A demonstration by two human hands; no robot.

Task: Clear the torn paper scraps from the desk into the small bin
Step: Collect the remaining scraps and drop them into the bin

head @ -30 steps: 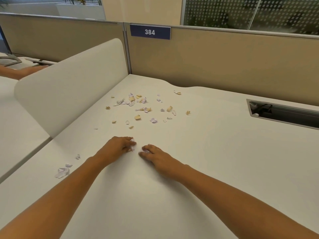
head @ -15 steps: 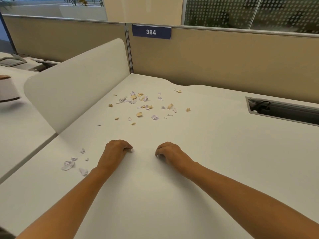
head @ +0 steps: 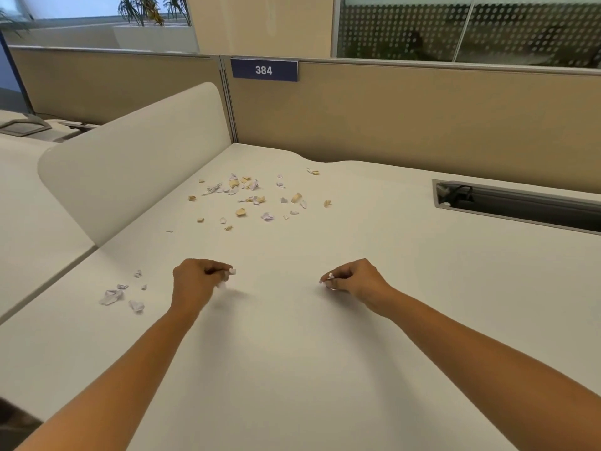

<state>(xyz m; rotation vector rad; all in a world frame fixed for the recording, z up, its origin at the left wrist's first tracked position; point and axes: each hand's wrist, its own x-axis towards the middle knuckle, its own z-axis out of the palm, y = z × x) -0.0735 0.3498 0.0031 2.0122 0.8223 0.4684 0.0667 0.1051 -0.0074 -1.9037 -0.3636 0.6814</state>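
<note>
Over the white desk [head: 292,369], spread wider than before, left hand [head: 195,283] pinching paper scraps [head: 232,272], right hand [head: 359,278] pinching one torn scrap [head: 329,277]

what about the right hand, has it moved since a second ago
Yes: the right hand has shifted right across the desk, toward the cable slot side and away from the left hand.
</note>
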